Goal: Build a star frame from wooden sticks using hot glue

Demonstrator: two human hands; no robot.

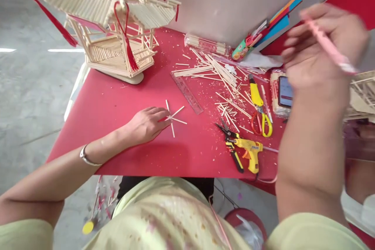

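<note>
My left hand (pixel 149 124) rests on the red tabletop, its fingers drawn together at the left side of a star of thin wooden sticks (pixel 177 120). The fingertips press on the star near its centre and hide part of it. Raised high at the right, my right hand (pixel 325 47) holds a slim pink pen-like tool (pixel 329 46), slightly blurred. A clear ruler (pixel 187 93) lies beyond the star. To the star's right are black-and-yellow pliers (pixel 233 152) and a yellow glue gun (pixel 251 152).
A wooden-stick pavilion model (pixel 117 52) with red tassels stands at the back left. Loose sticks (pixel 222 72) and crumbs lie across the middle. Yellow-handled scissors (pixel 266 125), a yellow cutter (pixel 256 91) and a phone (pixel 285 91) are at right. A pen holder (pixel 240 50) is near the wall.
</note>
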